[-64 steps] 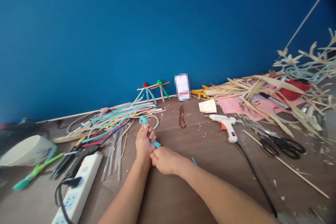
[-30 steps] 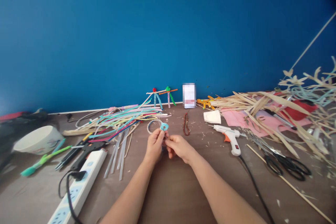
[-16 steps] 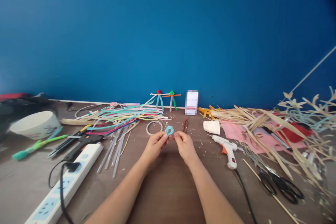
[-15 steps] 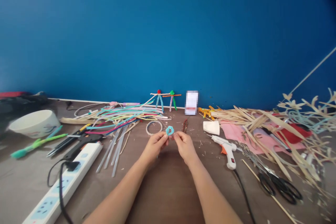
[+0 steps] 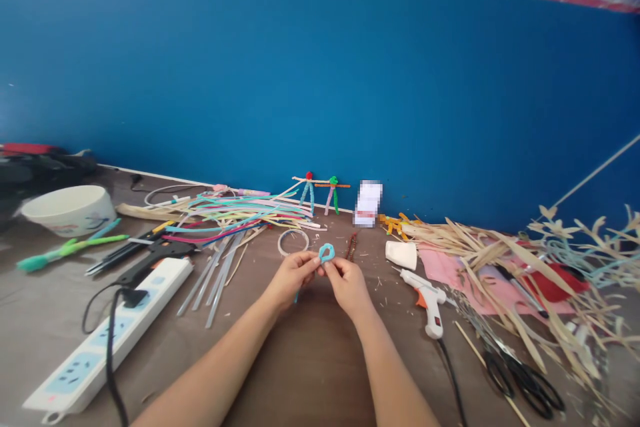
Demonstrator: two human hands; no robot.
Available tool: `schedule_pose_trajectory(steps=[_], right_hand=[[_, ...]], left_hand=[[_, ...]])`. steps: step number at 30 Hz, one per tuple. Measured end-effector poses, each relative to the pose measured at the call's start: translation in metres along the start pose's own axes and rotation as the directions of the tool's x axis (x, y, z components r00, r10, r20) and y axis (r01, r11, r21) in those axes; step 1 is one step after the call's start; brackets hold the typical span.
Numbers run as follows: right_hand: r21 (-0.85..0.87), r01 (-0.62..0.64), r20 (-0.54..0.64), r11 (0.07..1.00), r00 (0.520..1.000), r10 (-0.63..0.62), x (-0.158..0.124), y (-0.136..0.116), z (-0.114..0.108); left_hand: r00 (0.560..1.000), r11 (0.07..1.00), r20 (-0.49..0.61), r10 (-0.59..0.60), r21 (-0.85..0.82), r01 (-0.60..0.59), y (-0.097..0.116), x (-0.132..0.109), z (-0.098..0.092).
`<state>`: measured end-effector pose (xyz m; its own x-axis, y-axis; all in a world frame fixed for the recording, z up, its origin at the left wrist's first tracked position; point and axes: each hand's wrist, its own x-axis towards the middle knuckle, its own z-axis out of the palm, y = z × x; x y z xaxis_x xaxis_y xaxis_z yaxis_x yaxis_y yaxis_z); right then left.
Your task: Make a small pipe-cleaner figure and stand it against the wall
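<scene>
A light-blue pipe cleaner, bent into a small loop, is held between my two hands over the table. My left hand pinches its left side with thumb and forefinger; a short blue end shows below that hand. On the loop's lower right, my right hand pinches it too, with fingertips close to the left ones. Just beyond the hands lie a ring of pale wire and a dark red twisted strip. Two pipe-cleaner figures, one with a red head and one with a green head, stand against the blue wall.
To the left are a power strip, a white bowl, glue sticks and a pile of pipe cleaners. A white glue gun, black-handled scissors and dried leaf strips lie to the right.
The camera view has tilted and shifted slightly. Both hands still pinch the blue loop, which has turned a little, and a blue end now shows under my left hand.
</scene>
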<state>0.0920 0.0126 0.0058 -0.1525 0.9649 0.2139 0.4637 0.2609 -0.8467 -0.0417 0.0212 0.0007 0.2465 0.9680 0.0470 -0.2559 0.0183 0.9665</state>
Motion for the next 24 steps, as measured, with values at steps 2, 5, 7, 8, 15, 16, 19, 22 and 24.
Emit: schedule_pose_trajectory(steps=[2,5,7,8,15,16,19,22,24], right_hand=[[0.019,-0.004,0.008,1.0,1.0,0.004,-0.0001,-0.0008,0.0002],[0.044,0.005,0.008,0.999,1.0,-0.005,-0.0006,-0.0009,0.0],[0.051,0.014,0.001,0.999,1.0,-0.014,-0.0009,-0.0004,-0.0001],[0.052,0.017,-0.003,0.998,1.0,-0.017,-0.0008,0.0001,0.0],[0.171,-0.001,-0.012,0.985,1.0,0.004,0.0029,0.0048,0.0008],[0.181,-0.005,-0.013,0.984,1.0,0.007,0.0033,0.0051,0.0007],[0.149,-0.014,-0.028,0.989,0.999,0.018,0.0034,0.0044,-0.0001],[0.059,-0.02,-0.045,0.998,0.999,0.022,0.0021,0.0027,-0.0008],[-0.002,-0.007,-0.054,1.0,0.999,0.007,0.0011,0.0019,-0.0009]], left_hand=[[1.0,1.0,-0.006,-0.017,-0.013,0.017,-0.0017,0.0011,-0.0017],[0.999,0.999,-0.011,-0.04,-0.038,0.04,-0.003,0.0017,-0.0033],[0.999,0.998,-0.012,-0.04,-0.05,0.04,-0.0032,0.0014,-0.0033],[0.999,0.998,-0.012,-0.039,-0.053,0.038,-0.0032,0.0011,-0.0028],[0.999,1.0,-0.029,-0.023,0.017,0.023,-0.0002,-0.0004,0.0016],[0.999,0.999,-0.031,-0.023,0.025,0.024,-0.0002,-0.0002,0.0015],[1.0,0.999,-0.02,-0.022,0.023,0.023,-0.0017,0.0006,0.0],[1.0,1.0,0.007,-0.021,0.003,0.021,-0.0036,0.0013,-0.0011],[1.0,1.0,0.012,-0.017,-0.012,0.017,-0.004,0.0014,-0.0009]])
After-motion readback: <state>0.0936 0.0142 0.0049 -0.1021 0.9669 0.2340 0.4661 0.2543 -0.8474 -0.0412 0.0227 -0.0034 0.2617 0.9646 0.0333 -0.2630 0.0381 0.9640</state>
